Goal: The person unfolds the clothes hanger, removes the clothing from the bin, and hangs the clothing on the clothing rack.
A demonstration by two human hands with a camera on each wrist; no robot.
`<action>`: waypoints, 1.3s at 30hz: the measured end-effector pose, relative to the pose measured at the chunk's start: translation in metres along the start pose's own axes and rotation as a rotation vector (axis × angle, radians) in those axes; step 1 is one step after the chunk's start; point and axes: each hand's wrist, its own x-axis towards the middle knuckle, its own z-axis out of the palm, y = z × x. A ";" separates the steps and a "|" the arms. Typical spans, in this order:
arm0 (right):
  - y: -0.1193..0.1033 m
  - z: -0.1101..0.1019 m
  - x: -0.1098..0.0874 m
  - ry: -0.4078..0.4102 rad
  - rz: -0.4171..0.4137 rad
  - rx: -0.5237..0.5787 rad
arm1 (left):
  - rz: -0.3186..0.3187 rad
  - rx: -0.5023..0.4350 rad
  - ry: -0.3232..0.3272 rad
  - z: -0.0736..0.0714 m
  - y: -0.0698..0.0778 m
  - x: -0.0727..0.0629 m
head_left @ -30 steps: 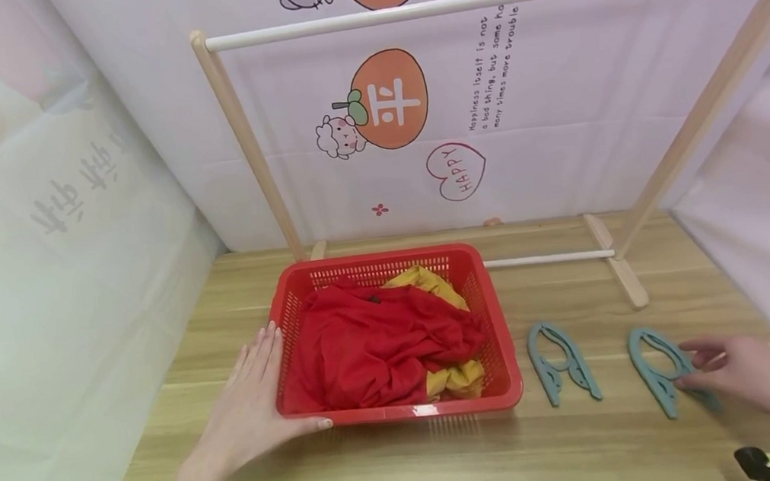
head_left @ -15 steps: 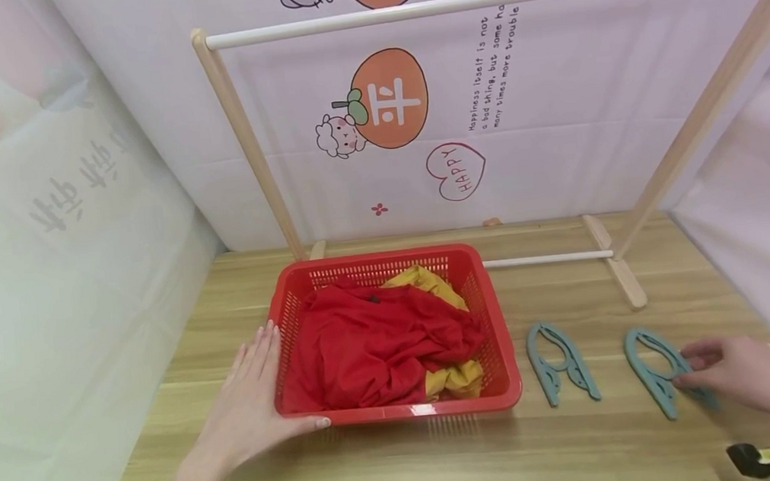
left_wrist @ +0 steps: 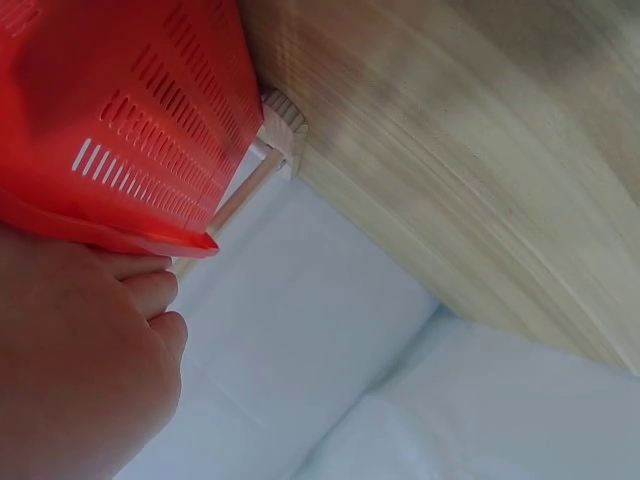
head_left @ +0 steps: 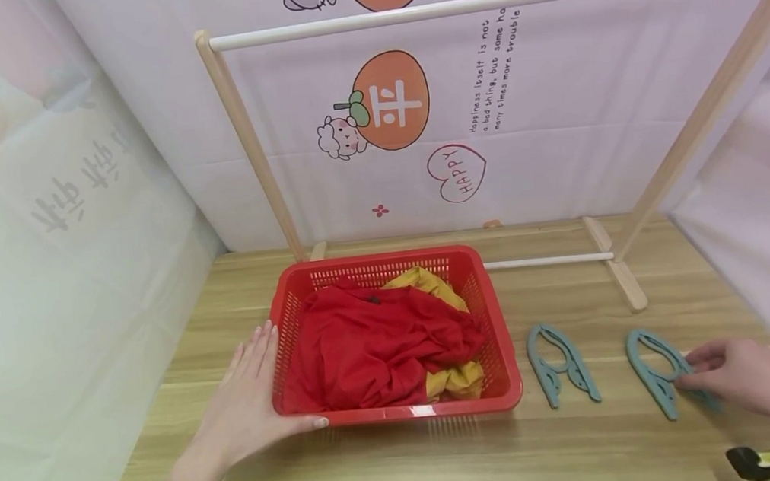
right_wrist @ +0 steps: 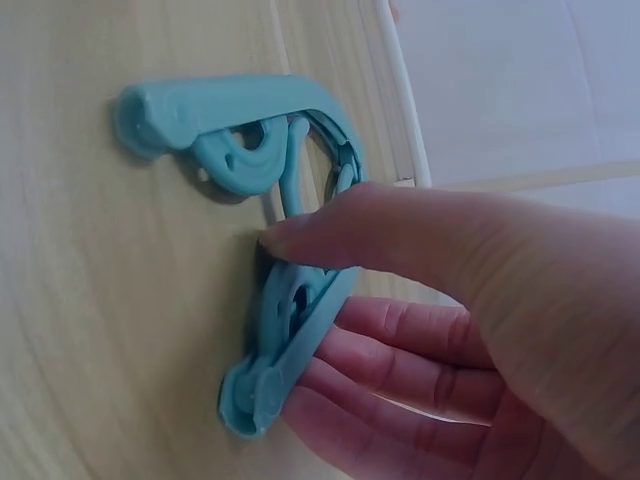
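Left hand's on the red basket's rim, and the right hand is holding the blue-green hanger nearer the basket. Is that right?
Not quite: the head view shows the right hand holding the blue-green hanger farther from the red basket. The left hand is on the basket's rim, as you say.

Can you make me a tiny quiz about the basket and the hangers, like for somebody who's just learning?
1. True or false: the right hand is pinching a hanger.
2. Which other cloth is in the basket with the red cloth? A: green. B: yellow. C: white.
3. How many hangers are there altogether?

Key:
1. True.
2. B, the yellow cloth.
3. Two: the pinched one and the other hanger.
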 end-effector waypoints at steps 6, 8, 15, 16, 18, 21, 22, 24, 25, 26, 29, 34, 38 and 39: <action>-0.004 -0.001 0.001 0.011 -0.015 0.001 | 0.000 -0.018 -0.005 0.002 0.001 -0.001; -0.006 -0.003 0.003 0.029 -0.033 -0.003 | -0.002 -0.019 -0.009 0.003 0.001 -0.002; -0.020 -0.014 0.014 0.084 -0.140 -0.001 | -0.003 -0.026 -0.005 0.003 0.000 -0.003; -0.024 -0.016 0.016 0.087 -0.147 -0.001 | -0.002 -0.028 -0.003 0.003 0.000 -0.002; -0.031 -0.021 0.019 0.089 -0.164 -0.001 | 0.000 -0.029 0.001 0.002 0.000 -0.002; -0.046 -0.028 0.023 0.100 -0.178 0.000 | 0.001 -0.026 0.003 0.002 0.000 -0.001; -0.051 -0.030 0.025 0.110 -0.187 0.002 | 0.001 -0.025 0.004 0.002 0.000 0.000; -0.061 -0.033 0.028 0.131 -0.199 0.004 | 0.002 -0.024 0.008 0.002 -0.001 0.000; -0.066 -0.035 0.030 0.139 -0.205 0.005 | 0.003 -0.025 0.009 0.002 -0.001 0.000; -0.071 -0.036 0.031 0.149 -0.211 0.002 | 0.004 -0.025 0.012 0.002 -0.001 0.000; -0.088 -0.040 0.036 0.152 -0.208 0.009 | 0.004 -0.026 0.013 0.002 -0.001 0.000; -0.115 -0.045 0.043 0.149 -0.229 0.040 | 0.004 -0.024 0.009 0.002 -0.001 0.000; -0.136 -0.047 0.049 0.160 -0.263 0.072 | 0.005 -0.024 0.010 0.002 -0.001 0.000; -0.141 -0.046 0.050 0.163 -0.269 0.084 | 0.005 -0.025 0.010 0.001 -0.001 0.000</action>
